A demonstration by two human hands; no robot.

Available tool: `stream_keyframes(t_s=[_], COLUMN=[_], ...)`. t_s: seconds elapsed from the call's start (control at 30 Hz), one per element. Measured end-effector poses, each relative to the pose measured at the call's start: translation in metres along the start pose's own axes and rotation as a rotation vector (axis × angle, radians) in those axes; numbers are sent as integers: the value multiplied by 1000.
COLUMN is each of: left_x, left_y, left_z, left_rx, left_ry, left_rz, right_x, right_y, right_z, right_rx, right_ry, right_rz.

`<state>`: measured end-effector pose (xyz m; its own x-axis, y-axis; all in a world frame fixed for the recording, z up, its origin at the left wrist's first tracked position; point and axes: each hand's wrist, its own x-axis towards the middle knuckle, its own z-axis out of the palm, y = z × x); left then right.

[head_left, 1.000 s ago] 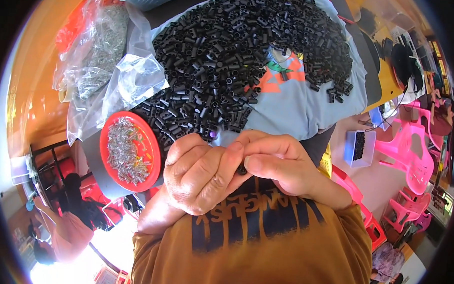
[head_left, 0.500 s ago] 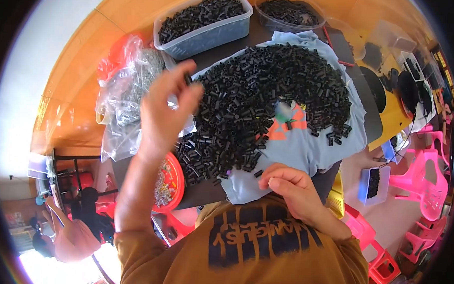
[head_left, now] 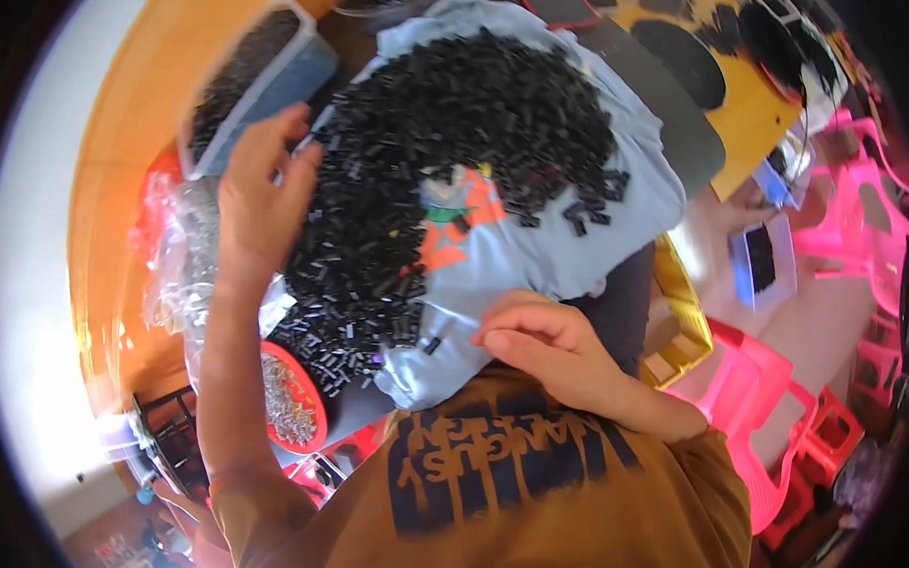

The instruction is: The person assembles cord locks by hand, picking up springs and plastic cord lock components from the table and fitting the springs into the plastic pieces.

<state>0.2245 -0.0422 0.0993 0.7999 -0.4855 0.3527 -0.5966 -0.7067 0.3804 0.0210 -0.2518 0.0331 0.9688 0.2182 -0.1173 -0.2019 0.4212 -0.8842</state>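
Many short black plastic tubes (head_left: pixel 461 94) are heaped on a light blue cloth (head_left: pixel 556 253) with an orange print. Over the heap's left edge, beside the clear tub, is my left hand (head_left: pixel 257 192), its thumb and forefinger closed around what looks like one short black tube (head_left: pixel 295 141). My right hand (head_left: pixel 547 347) hovers at the near edge of the cloth, fingers curled and thumb against the forefinger; whatever it may hold is hidden. One loose tube (head_left: pixel 432 345) lies on the cloth left of it.
The clear tub (head_left: pixel 317 64) full of black pieces stands far left. Nearer are plastic bags (head_left: pixel 179 274) and a red dish (head_left: pixel 317 429) of small metallic parts. A yellow crate (head_left: pixel 688 327) and pink chairs (head_left: pixel 761 395) stand at right.
The view has shifted, so the cloth and tub appear farther left and tilted. My left hand is now closer to the tub's near end; my right hand keeps its curled pose.
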Motion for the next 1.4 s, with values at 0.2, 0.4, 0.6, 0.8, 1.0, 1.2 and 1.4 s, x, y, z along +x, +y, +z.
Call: stream_keyframes(t_s=[0.2,0.4,0.6,0.8,1.0,1.2,1.4], left_x=[-22,-20,-16,-7,-29,-89,-122], left_y=[82,106,113,120,114,106,102], left_z=[63,99,110,110,64,27,31], left_rx=[-82,-137,-62,-45,-377,-873,-869], left_ry=[-157,-159,-314,-332,-220,-239,-108], left_rz=[422,514,684,653,208,-134,-281], right_x=[7,5,4,6,3,5,10], right_y=[7,18,16,14,2,0,12], right_z=[-9,-13,-21,-16,-21,-9,11], right_rx=[-64,-53,-103,-140,-70,-73,-85], right_ry=[-68,-48,-118,-128,-109,38,61], right_rz=[-101,-216,-194,-222,-279,-336,-210])
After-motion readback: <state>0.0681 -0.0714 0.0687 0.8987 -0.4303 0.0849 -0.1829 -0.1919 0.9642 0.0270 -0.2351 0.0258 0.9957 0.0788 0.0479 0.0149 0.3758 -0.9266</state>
